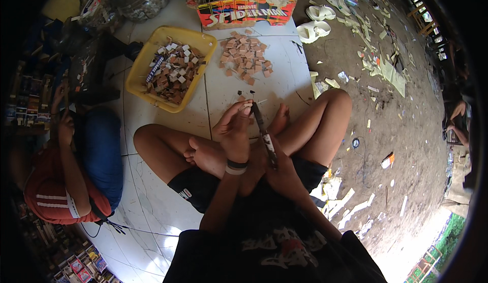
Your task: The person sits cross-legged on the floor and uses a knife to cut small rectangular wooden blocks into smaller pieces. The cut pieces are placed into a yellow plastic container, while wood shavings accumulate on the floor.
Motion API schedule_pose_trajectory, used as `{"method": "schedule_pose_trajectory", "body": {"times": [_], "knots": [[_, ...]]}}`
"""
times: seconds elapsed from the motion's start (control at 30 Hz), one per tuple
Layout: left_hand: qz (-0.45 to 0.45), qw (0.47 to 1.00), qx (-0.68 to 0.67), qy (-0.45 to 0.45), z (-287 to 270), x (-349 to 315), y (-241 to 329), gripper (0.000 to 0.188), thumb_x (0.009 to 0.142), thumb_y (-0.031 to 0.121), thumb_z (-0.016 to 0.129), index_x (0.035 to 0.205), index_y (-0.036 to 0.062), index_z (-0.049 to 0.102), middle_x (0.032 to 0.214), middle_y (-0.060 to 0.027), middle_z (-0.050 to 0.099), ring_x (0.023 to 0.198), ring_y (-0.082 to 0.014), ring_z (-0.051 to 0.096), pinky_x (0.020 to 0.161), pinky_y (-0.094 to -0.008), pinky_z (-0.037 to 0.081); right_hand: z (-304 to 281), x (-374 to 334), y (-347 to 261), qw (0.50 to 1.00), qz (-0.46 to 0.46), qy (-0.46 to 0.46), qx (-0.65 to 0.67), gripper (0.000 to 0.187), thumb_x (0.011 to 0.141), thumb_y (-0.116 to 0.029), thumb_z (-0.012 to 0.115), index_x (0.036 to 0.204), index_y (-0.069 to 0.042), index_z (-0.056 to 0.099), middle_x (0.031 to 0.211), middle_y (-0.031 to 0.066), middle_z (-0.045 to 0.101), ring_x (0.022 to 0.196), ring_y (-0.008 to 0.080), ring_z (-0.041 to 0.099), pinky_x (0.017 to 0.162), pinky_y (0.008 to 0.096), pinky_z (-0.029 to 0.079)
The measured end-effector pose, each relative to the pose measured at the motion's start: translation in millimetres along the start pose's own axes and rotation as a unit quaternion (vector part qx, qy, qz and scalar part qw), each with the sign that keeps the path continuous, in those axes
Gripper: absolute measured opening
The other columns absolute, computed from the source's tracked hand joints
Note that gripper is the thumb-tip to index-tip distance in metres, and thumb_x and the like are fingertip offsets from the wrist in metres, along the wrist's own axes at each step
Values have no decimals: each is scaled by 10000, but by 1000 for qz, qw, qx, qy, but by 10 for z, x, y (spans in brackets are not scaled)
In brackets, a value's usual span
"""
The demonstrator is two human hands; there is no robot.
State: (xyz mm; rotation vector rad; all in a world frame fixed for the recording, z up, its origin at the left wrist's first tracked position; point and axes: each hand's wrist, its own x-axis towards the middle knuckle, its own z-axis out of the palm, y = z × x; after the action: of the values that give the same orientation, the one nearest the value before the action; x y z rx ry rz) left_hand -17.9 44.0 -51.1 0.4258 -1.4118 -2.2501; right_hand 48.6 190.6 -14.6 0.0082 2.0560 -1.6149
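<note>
My left hand (235, 126) is raised over my crossed legs, with thumb and fingers pinched at the tip of a dark tool. What sits in that pinch is too small to make out, apart from a thin pale sliver (262, 101) sticking out beside it. My right hand (281, 170) is wrapped round the long, narrow dark tool (260, 123), which has a whitish band partway down; its exact kind does not show. Beyond my hands lies a loose pile of small brown square pieces (246, 54). A few dark bits (252, 92) are nearer.
A yellow basin (140, 87) of white and brown squares stands left of the pile. Behind is a wooden box (249, 13) with a printed front. White clogs (313, 31) and scraps (394, 77) lie on the right ground. A person in red (56, 191) sits at left.
</note>
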Motion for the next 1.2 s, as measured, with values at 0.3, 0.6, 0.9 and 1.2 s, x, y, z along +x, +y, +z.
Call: {"method": "schedule_pose_trajectory", "body": {"times": [0.3,0.6,0.9,1.2], "knots": [[67,984,165,-4,-94,103,54,177,960,-50,726,1132,-51,768,1064,-112,798,974,-137,737,896,-263,594,-20,142,10,970,-91,64,-216,840,886,85,605,1653,-100,315,1271,307,617,1193,499,629,1001,509,529],[-98,979,163,-73,-406,511,335,285,998,133,756,1192,-75,743,962,-123,780,878,-163,747,814,-283,608,-291,105,-61,984,-142,21,-105,727,986,51,590,1654,-60,323,1582,249,490,1425,355,542,1122,418,461],[-142,973,131,-127,-334,537,552,278,987,132,770,1157,-86,746,934,-100,766,839,-143,716,778,-274,574,-238,119,-93,977,-202,-17,-73,748,975,72,611,1653,-44,319,1485,266,574,1354,330,596,1058,376,490],[-148,983,78,-71,-248,443,472,259,978,104,773,1149,-87,739,967,-110,782,840,-129,730,782,-253,596,-157,103,-70,987,-151,-39,-40,711,1025,18,570,1667,-6,266,1599,204,495,1395,211,526,1118,342,430]]}}
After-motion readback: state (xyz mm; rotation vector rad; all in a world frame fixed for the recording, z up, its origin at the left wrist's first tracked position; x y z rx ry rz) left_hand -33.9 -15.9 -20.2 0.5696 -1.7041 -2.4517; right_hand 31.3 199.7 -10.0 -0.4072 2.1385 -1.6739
